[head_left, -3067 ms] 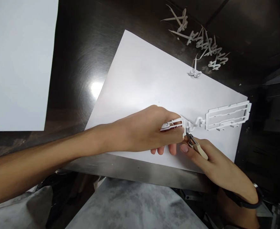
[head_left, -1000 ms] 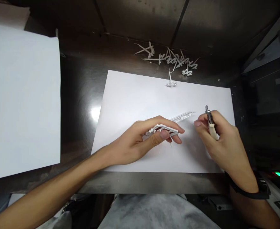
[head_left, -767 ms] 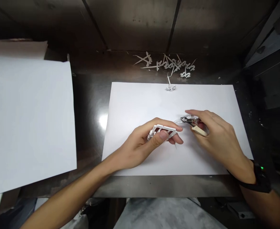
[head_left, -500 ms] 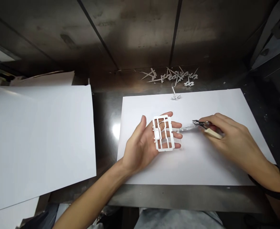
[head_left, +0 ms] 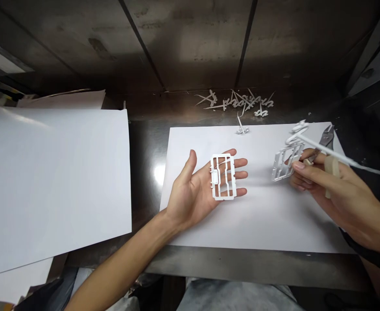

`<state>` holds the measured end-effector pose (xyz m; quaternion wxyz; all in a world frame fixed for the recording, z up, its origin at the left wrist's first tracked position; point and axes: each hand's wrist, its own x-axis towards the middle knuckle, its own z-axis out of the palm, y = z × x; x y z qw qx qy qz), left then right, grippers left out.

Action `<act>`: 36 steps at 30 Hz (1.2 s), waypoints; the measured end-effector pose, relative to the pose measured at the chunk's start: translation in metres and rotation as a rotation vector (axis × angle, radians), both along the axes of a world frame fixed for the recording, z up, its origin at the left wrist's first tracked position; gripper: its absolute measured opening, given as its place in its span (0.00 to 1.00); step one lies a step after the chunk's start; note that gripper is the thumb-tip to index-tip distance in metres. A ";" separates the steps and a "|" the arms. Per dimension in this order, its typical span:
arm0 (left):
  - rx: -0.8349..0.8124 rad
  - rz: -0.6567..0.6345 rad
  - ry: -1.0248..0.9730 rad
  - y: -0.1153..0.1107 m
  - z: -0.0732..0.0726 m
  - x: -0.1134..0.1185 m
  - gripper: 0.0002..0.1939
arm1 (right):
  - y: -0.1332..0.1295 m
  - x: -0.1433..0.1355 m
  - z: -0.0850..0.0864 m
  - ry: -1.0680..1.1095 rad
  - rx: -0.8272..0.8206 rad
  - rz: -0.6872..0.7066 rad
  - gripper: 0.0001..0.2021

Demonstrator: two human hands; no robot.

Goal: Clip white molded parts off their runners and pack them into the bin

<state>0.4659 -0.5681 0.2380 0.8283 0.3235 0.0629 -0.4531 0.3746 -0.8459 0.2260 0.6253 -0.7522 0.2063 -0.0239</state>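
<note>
My left hand (head_left: 193, 196) is open, palm up with the fingers spread. A flat white plastic frame (head_left: 216, 177) with several slots lies across its palm and fingers. My right hand (head_left: 342, 185) is closed. Its thumb and fingers pinch a second white plastic frame (head_left: 276, 166), tilted above the paper. A long white sprue (head_left: 326, 150) with curled ends runs from near that frame's top edge over the hand; whether it is joined there I cannot tell. Side cutters (head_left: 327, 134) with cream handles are tucked in the same hand, jaws pointing away from me.
Below both hands lies a large white paper sheet (head_left: 257, 229) on a metal table (head_left: 144, 181). Cut white plastic scraps (head_left: 241, 101) are heaped behind it, with one scrap (head_left: 242, 129) at the sheet's far edge. More white sheets (head_left: 56, 172) are at left. A metal wall (head_left: 190, 47) rises behind.
My right hand now pinches a second frame with a sprue; before, it held the side cutters with jaws pointing left, beside a blurred strip. My left hand stays nearly as it was.
</note>
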 end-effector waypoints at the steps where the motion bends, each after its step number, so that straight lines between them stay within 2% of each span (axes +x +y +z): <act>1: 0.006 0.003 0.007 0.000 0.000 0.000 0.36 | 0.002 0.001 0.001 0.001 0.217 -0.002 0.12; 3: 0.029 0.012 0.026 -0.001 0.001 0.001 0.34 | 0.008 0.004 0.004 0.040 0.588 0.002 0.13; 4: 0.045 0.018 0.034 -0.002 0.001 0.001 0.32 | 0.010 0.005 0.005 0.060 0.678 0.018 0.13; 6: 0.077 0.031 0.050 -0.004 0.000 0.002 0.26 | 0.014 0.007 0.006 0.100 0.737 0.049 0.14; 8: 0.107 0.038 0.067 -0.006 -0.002 0.002 0.21 | 0.015 0.006 0.005 0.110 0.666 0.039 0.14; 13: 0.190 0.002 0.039 -0.010 -0.004 -0.002 0.20 | 0.013 0.000 -0.002 0.059 0.241 0.049 0.16; 19: 0.103 -0.124 -0.126 -0.008 -0.011 -0.014 0.19 | 0.024 -0.006 -0.001 0.029 -0.139 0.062 0.16; 22: 0.119 -0.135 -0.175 -0.010 -0.016 -0.020 0.19 | 0.034 -0.010 0.001 -0.019 -0.282 0.119 0.13; 26: 0.126 -0.126 -0.139 -0.015 -0.023 -0.024 0.22 | 0.046 -0.015 -0.003 -0.141 -0.484 0.225 0.08; 28: 0.129 -0.129 -0.093 -0.017 -0.025 -0.025 0.25 | 0.051 -0.017 -0.005 -0.200 -0.499 0.291 0.05; 30: 0.145 -0.114 -0.040 -0.019 -0.025 -0.024 0.25 | 0.054 -0.018 -0.007 -0.238 -0.427 0.380 0.04; 32: 0.158 -0.080 -0.006 -0.020 -0.025 -0.022 0.23 | 0.055 -0.018 -0.006 -0.260 -0.340 0.458 0.08; 34: 0.144 -0.066 0.002 -0.021 -0.024 -0.020 0.22 | 0.054 -0.018 -0.005 -0.253 -0.275 0.482 0.10; 36: 0.115 -0.072 0.002 -0.021 -0.025 -0.018 0.20 | 0.051 -0.019 -0.003 -0.227 -0.214 0.447 0.09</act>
